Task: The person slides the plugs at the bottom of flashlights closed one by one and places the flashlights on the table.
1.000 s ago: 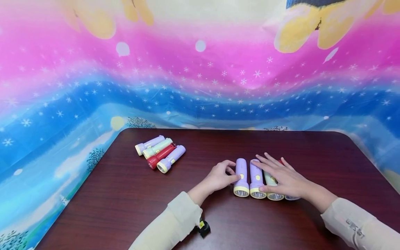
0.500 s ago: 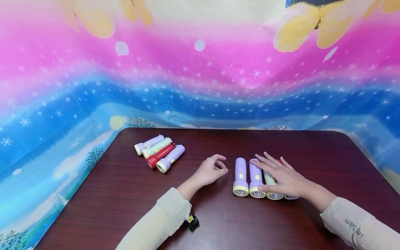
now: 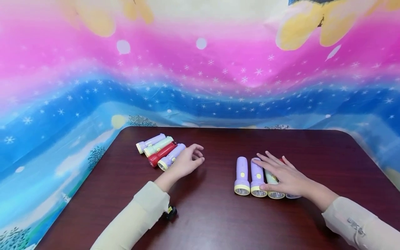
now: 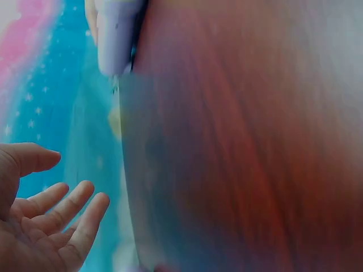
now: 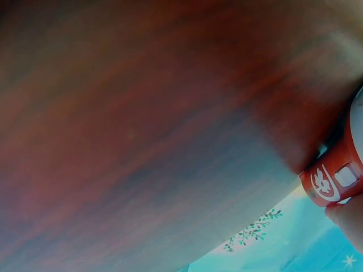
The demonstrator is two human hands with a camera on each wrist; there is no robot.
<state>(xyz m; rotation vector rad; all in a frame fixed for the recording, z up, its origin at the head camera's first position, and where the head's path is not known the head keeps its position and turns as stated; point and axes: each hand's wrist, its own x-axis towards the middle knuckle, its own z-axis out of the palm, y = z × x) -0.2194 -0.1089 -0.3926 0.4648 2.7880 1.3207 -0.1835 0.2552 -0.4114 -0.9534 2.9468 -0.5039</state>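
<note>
My head view looks forward and down from above the table, taking in the backdrop beyond and both the left hand and right hand. On the left wrist I get a close, sideways-turned view, backdrop at left, table at right. My right wrist view slants across the table, low, as far as the blur lets me judge. All three share table and backdrop; head and left wrist share the left hand.
</note>
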